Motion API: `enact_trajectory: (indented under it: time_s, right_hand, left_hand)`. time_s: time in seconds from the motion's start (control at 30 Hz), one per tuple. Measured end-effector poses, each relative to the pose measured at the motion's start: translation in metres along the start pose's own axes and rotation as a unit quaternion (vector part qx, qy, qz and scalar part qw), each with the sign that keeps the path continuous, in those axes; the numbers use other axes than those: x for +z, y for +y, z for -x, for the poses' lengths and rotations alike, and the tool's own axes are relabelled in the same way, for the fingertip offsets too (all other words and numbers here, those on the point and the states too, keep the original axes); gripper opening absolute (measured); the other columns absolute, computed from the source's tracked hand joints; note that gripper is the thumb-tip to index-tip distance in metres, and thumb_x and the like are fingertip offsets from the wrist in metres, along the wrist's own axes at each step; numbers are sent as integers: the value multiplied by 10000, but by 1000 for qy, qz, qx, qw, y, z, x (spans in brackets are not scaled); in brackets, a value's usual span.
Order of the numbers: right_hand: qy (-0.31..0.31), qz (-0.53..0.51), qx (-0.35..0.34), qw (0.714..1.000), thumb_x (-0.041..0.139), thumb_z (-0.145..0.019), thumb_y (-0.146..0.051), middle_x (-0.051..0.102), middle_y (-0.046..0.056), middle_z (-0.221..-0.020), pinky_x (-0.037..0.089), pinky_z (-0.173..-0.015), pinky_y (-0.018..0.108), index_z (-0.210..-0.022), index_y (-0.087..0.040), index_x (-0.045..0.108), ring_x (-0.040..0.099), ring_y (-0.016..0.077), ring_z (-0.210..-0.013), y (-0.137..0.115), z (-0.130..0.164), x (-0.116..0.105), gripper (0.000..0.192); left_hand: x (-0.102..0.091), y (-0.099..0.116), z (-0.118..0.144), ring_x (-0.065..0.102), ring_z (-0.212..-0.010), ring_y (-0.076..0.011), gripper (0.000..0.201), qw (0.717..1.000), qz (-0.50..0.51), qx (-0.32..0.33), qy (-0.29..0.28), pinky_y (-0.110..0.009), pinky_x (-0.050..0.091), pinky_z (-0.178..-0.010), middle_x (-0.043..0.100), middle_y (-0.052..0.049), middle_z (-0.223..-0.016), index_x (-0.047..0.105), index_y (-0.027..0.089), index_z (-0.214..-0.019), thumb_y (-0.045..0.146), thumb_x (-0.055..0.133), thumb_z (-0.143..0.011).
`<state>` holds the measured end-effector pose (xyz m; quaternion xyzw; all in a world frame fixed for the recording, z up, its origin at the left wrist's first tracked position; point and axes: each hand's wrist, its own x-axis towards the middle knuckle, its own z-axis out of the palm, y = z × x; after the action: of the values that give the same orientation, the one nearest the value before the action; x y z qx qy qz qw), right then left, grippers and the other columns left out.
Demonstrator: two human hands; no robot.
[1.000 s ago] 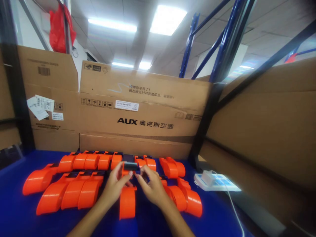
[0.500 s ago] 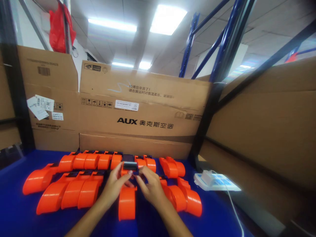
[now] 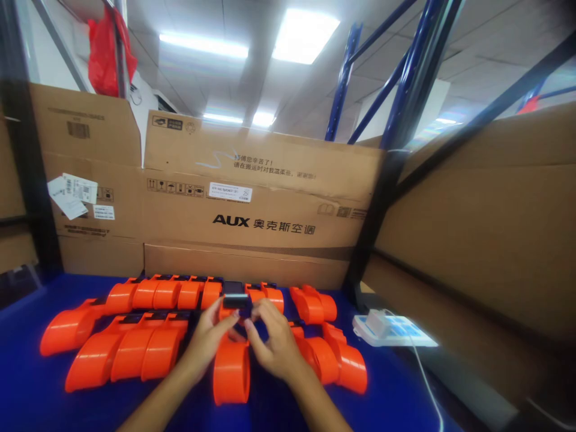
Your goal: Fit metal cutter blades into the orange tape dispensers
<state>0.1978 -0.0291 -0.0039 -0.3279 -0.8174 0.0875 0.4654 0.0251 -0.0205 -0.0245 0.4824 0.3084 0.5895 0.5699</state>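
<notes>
An orange handheld device (image 3: 231,369) with a dark screen end lies lengthwise in front of me on the blue table (image 3: 31,390). Both hands grip its far end: my left hand (image 3: 207,342) on the left side, my right hand (image 3: 272,342) on the right, fingertips meeting at the small black part (image 3: 237,302) on top. Rows of the same orange devices (image 3: 130,351) lie to the left, behind and to the right (image 3: 335,360) of it.
A white power strip with a plug and cable (image 3: 391,330) sits at the right of the table. Cardboard boxes (image 3: 252,204) wall the back and right side. A blue rack frame (image 3: 405,72) rises behind, and a red bag (image 3: 105,51) hangs at upper left.
The device's near end has tipped up a little toward me. My right fingers have closed further over its far end. The camera has barely shifted.
</notes>
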Motion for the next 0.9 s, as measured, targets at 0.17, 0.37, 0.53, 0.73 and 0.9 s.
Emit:
enact_trajectory:
  time_s: [0.17, 0.37, 0.53, 0.73, 0.9]
  right_hand:
    - [78, -175, 80, 978, 432, -980, -432, 565, 62, -989, 489, -846, 348, -1071, -247, 479, 569, 220, -944, -2, -2, 2, 211]
    - [-26, -312, 141, 939, 428, -986, -465, 630, 55, -980, 508, -831, 375, -1238, -274, 454, 632, 221, -876, -5, -6, 1, 317]
    - [31, -257, 147, 955, 560, -927, -468, 592, 11, -823, 487, -689, 294, -1188, -255, 458, 589, 185, -753, 7, -6, 9, 352]
    - [26, -249, 142, 958, 617, -895, -450, 513, -19, -801, 461, -630, 247, -1045, -247, 456, 524, 144, -700, 12, -6, 15, 299]
    - [-4, -254, 151, 955, 561, -928, -473, 551, -14, -782, 459, -592, 246, -1107, -234, 507, 532, 141, -659, 7, -9, 9, 303]
  left_hand:
    - [3, 8, 8, 733, -596, -242, 803, 992, 71, -88, -50, -294, 535, -545, 751, -91, -883, 436, 235, -1421, 399, 800, -724]
    - [7, 10, 15, 746, -881, -328, 808, 975, 107, -151, -123, -432, 580, -757, 701, -160, -1174, 419, 281, -1437, 340, 813, -734]
    - [9, 9, 13, 649, -1133, -317, 570, 991, 58, -56, -107, -427, 497, -978, 670, -141, -1271, 652, 203, -1237, 325, 830, -709]
    - [8, 13, 7, 619, -1173, -312, 441, 997, -17, -2, -80, -441, 422, -1056, 722, -120, -1182, 709, 165, -1155, 398, 743, -782]
    - [7, 10, 7, 694, -1024, -298, 389, 998, 2, -15, -69, -400, 524, -915, 762, -113, -1059, 732, 163, -1072, 400, 749, -763]
